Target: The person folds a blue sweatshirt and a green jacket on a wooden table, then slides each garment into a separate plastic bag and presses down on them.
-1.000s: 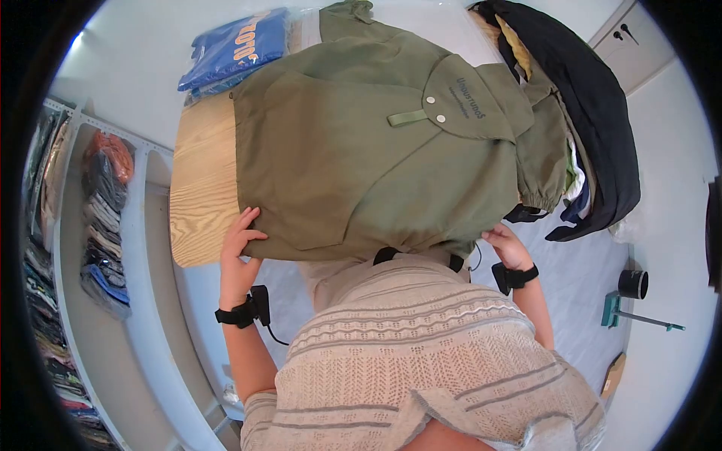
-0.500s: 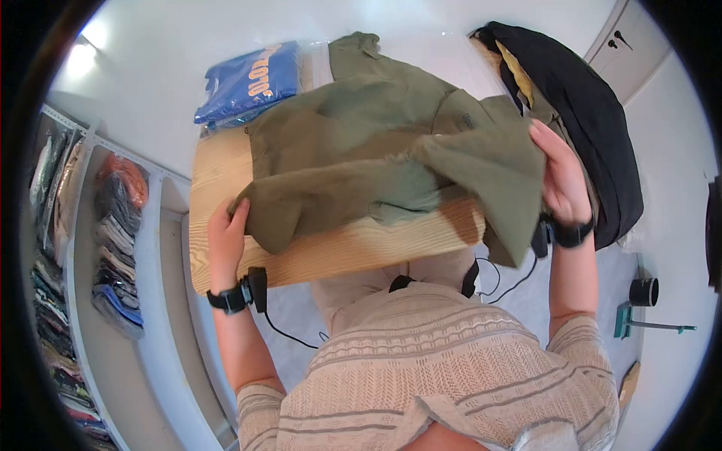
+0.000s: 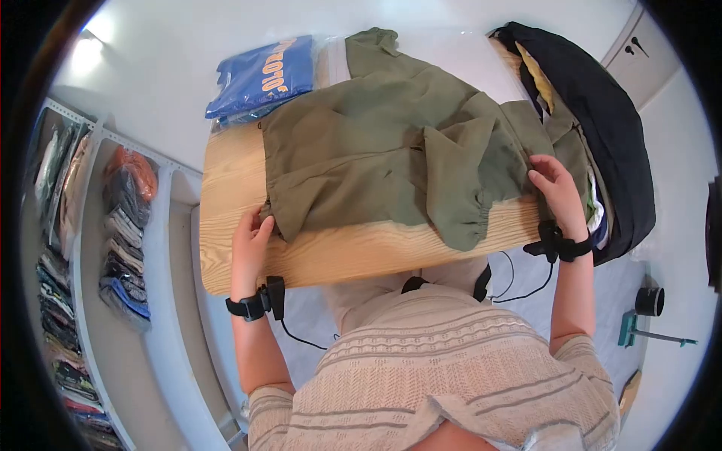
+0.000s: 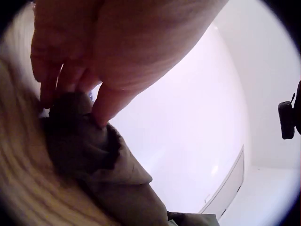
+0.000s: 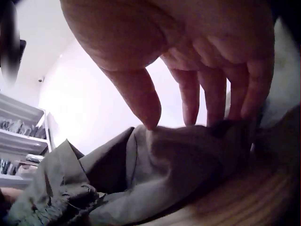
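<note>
An olive-green jacket lies spread on the wooden table, its near part folded over so the printed flap is hidden. One sleeve with a gathered cuff lies across the front, reaching toward the near edge. At the hem's near left corner, my left hand pinches the bunched cloth between thumb and fingers; the left wrist view shows this hem up close. My right hand is at the jacket's right end, thumb and fairly straight fingers spread apart, their tips on the folded cloth.
A blue garment in a clear bag lies at the table's back left. A black garment pile borders the right side. Shelves of bagged clothes stand at left. The wooden table's near edge shows in front of the person.
The jacket's near edge was lifted and folded away from the person, covering the flap and baring wood in front. The right hand went up with the cloth, then lowered it onto the table.
</note>
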`<state>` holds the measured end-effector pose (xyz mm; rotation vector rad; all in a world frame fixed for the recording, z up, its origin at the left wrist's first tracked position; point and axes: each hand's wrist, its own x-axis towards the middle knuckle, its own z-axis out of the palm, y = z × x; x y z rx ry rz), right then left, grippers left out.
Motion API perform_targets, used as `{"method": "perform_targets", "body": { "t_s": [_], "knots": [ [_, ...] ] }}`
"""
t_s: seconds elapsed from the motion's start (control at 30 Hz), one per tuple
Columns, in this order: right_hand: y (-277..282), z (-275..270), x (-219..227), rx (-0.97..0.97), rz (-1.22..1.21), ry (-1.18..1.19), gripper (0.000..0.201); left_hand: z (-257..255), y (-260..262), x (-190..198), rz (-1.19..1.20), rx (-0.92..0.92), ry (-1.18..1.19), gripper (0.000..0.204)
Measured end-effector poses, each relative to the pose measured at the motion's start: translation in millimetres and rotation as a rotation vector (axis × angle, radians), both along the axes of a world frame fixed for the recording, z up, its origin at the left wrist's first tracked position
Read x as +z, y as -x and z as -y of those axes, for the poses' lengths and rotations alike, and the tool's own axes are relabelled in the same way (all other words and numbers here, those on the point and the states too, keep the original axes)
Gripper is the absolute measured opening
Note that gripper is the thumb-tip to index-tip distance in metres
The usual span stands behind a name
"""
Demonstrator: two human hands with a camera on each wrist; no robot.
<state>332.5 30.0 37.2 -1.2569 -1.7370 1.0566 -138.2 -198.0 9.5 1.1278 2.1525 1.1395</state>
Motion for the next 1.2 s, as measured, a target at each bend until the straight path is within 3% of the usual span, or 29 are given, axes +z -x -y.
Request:
{"method": "perform_targets", "body": {
  "t_s": [0.07,0.13,0.2,0.27,0.3,0.37,0.4,0.53,0.6,0.73,0.8,0.93,1.0,1.13,1.2],
  "knots": [
    [1,-2,-5,0.07,0.078,0.134,0.03,-5,0,-2,0.035,-0.014,0.032,0.022],
    [3,-3,-7,0.093,0.06,0.116,0.033,-8,-2,0,0.0,0.013,0.02,0.02],
    [10,-5,-1,0.083,0.421,-0.127,0.035,-16,-2,1,-0.043,0.04,-0.006,0.018],
    [11,-11,-6,0.097,0.381,-0.08,0.036,-18,-7,4,-0.355,0.21,-0.279,0.019],
    [9,-13,-9,0.102,0.348,-0.029,0.036,-16,-11,11,-0.359,0.213,-0.277,0.019],
    [6,-15,-16,0.111,0.284,-0.017,0.034,-10,-25,32,-0.283,0.146,0.094,0.025],
    [5,-16,-19,0.116,0.221,-0.008,0.032,-11,-27,26,-0.282,0.15,0.097,0.025],
    [8,-16,-16,0.105,0.178,0.069,0.028,-15,-26,14,-0.253,0.003,-0.027,0.03],
    [9,-14,-15,0.056,0.145,0.087,0.025,-21,-15,10,0.107,0.172,-0.334,0.027],
    [3,-17,-23,0.087,0.056,0.139,0.023,-29,4,0,0.26,0.172,-0.276,0.025],
    [2,-17,-24,0.098,0.083,0.075,0.021,-32,6,-2,-0.068,0.183,-0.056,0.029],
    [1,-17,-23,0.097,0.079,0.119,0.022,-35,10,-18,-0.033,0.153,-0.136,0.029],
    [2,-18,-22,0.07,0.144,0.107,0.025,-33,13,-21,-0.122,0.044,-0.022,0.031],
    [-2,-19,-24,0.077,0.216,0.023,0.027,-33,16,-25,-0.209,0.022,0.036,0.033],
    [0,-15,-21,0.08,0.231,-0.013,0.027,-31,3,-13,-0.571,0.173,-0.041,0.04]
  ]
}}
